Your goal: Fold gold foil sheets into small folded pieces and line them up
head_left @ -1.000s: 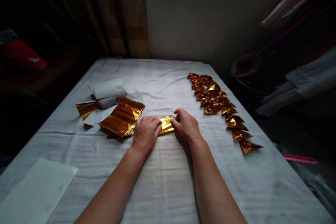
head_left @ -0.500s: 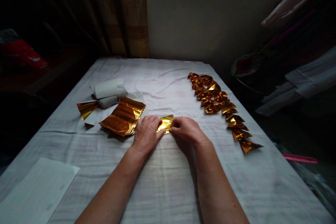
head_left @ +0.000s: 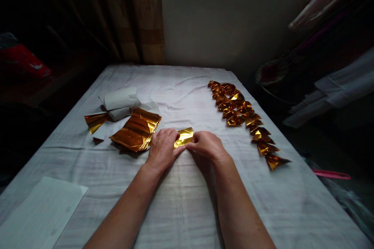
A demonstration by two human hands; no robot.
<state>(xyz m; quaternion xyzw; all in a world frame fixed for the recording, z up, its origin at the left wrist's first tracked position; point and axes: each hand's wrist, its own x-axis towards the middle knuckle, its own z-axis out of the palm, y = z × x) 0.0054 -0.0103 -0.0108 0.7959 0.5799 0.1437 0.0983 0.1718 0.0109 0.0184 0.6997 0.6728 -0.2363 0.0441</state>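
A small folded piece of gold foil paper (head_left: pixel 184 137) lies on the white cloth (head_left: pixel 187 202) at the middle of the table. My left hand (head_left: pixel 162 148) presses on its left end with curled fingers. My right hand (head_left: pixel 206 144) pinches its right end, fingers closed on it. Both hands meet over the foil. Just left of my left hand sits a stack of creased gold foil sheets (head_left: pixel 136 129).
A row of several folded gold pieces (head_left: pixel 244 118) runs along the right side of the table. A white paper roll (head_left: pixel 120 101) and a gold scrap (head_left: pixel 95 120) lie at the back left. A white sheet (head_left: pixel 41 214) lies near left. Dark clutter surrounds the table.
The foil piece has been folded shorter. My right hand moved left and closed in on it, next to my left hand.
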